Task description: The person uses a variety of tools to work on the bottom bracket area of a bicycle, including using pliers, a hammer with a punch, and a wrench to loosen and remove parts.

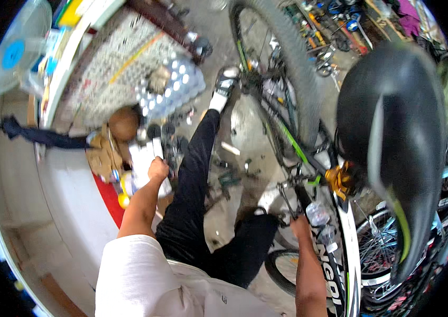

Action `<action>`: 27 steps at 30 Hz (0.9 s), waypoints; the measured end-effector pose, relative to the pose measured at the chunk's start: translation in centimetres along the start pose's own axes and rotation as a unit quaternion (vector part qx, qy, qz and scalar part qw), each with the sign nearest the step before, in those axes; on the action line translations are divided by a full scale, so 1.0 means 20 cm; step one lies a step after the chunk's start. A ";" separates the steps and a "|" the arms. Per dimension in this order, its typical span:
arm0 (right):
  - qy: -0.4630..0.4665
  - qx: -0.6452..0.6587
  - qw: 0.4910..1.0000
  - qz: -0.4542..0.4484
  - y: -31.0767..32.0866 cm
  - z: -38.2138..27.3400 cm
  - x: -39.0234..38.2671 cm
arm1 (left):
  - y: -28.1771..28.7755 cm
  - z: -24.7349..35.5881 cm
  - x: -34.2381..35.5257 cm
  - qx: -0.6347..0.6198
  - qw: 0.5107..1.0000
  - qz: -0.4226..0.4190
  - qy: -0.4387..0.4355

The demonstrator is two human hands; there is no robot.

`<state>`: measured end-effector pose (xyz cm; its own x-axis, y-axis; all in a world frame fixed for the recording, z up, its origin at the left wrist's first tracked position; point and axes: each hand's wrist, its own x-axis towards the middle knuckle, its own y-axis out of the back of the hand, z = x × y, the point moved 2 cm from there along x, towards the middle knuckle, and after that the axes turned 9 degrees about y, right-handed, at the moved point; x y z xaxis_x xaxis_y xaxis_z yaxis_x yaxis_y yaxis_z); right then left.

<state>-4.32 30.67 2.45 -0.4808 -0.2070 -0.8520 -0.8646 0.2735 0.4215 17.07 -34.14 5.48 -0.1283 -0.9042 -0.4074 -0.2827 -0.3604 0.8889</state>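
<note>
A bicycle with a white, black and green frame point(348, 232) stands at my right side, its black saddle point(393, 116) large in view. My right hand point(300, 226) is low beside the frame, closed round the pedal at the end of the crank arm point(287, 201); its fingers are partly hidden. The rear wheel point(300, 68) stands beyond, its tyre blurred. My left hand point(158, 169) is closed, over a white box or sheet point(140, 161) at the left. What its fingers hold, if anything, I cannot make out.
Loose parts point(226, 177) litter the floor by my legs. At the left are a brown ball-like object point(124, 124), a cardboard piece point(105, 153) and a clear bumpy tray point(182, 87). Tools point(314, 29) lie at the far right, and other bicycle wheels point(374, 245) crowd the right.
</note>
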 end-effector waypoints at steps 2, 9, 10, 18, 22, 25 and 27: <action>-0.037 0.032 0.999 0.004 -0.06 0.09 0.04 | 0.31 0.48 0.05 -0.067 0.991 0.069 -0.096; 0.100 -0.078 0.990 0.066 -0.10 0.02 0.00 | 0.16 1.21 -0.32 0.210 0.878 -0.203 -0.379; 0.070 -0.005 0.997 0.043 -0.06 -0.06 -0.03 | 0.03 1.11 -0.39 0.181 0.874 -0.188 -0.409; 0.065 -0.153 0.938 0.304 0.17 -0.45 -0.34 | -1.19 0.65 -0.18 0.527 0.577 -0.119 -0.612; 0.049 0.131 0.990 -0.014 0.05 -0.26 -0.18 | -1.43 1.35 0.33 0.479 0.610 -0.161 -0.611; 0.147 -0.040 0.978 0.139 0.05 -0.23 -0.19 | -1.43 1.38 0.59 0.451 0.656 -0.184 -0.576; 0.112 -0.004 0.985 0.127 0.07 -0.24 -0.22 | -1.53 0.93 0.53 0.446 0.671 -0.227 -0.547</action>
<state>-3.99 27.44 8.31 -0.7018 -0.3356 -0.6284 -0.7124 0.3357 0.6163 6.64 -28.47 -29.88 -0.3195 0.1387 -0.9374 -0.9228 0.1794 0.3411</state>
